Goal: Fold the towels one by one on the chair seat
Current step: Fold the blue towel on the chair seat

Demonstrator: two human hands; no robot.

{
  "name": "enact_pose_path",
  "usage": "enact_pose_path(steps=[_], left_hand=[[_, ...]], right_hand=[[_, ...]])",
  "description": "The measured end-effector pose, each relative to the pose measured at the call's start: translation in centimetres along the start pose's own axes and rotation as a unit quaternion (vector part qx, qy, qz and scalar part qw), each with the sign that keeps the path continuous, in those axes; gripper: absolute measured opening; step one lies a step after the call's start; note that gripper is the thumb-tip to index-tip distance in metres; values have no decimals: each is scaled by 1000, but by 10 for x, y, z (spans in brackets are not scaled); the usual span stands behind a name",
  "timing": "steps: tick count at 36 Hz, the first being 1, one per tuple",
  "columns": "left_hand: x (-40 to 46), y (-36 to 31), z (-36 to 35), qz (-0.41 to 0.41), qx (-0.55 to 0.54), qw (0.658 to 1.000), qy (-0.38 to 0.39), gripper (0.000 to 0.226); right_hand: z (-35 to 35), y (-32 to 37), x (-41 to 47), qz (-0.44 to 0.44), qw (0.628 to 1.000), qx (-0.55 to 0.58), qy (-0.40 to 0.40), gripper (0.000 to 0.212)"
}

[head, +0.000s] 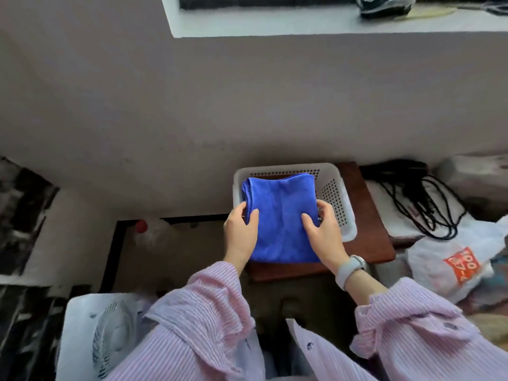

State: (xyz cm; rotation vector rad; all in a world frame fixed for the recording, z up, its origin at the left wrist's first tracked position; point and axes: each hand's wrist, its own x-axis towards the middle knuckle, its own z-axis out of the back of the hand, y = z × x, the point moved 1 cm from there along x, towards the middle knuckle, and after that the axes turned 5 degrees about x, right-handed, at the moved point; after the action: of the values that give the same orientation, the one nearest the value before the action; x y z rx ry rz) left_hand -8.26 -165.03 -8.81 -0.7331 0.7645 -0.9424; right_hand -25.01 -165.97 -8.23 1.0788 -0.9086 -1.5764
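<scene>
Blue towel [280,218] folded, hiding the white basket's [336,199] interior, left hand [240,232] and right hand [323,232] each with a grip on its side edges

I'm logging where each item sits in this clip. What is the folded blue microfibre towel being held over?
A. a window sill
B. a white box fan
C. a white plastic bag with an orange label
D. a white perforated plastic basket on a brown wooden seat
D: the folded blue microfibre towel, gripped at its sides by the left hand and right hand, overlaps the white perforated plastic basket standing on the brown wooden seat.
</scene>
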Motion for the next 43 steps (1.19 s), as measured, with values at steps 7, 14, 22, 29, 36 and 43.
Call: enact_pose_path(steps=[7, 14, 22, 29, 36, 43], left_hand=[[65, 5, -36, 23, 13, 1000, -6, 25], [85, 26, -59, 58, 134, 989, -12, 40], [79, 19, -75, -87, 375, 921, -65, 53], [97, 36, -100, -145, 470, 870, 48, 55], [100, 56, -108, -109, 458, 880, 65, 60], [103, 61, -116, -93, 475, 873, 61, 61]], right_hand=[[-15, -16, 74, -24, 999, -9, 25, 36], [-19, -42, 109, -68, 994, -21, 81, 39], [-9, -61, 114, 53, 965, -256, 31, 51], [-27, -69, 125, 235, 842, -454, 171, 52], [-35, -98, 141, 181, 832, -469, 235, 58], [-39, -104, 145, 171, 832, -472, 237, 59]])
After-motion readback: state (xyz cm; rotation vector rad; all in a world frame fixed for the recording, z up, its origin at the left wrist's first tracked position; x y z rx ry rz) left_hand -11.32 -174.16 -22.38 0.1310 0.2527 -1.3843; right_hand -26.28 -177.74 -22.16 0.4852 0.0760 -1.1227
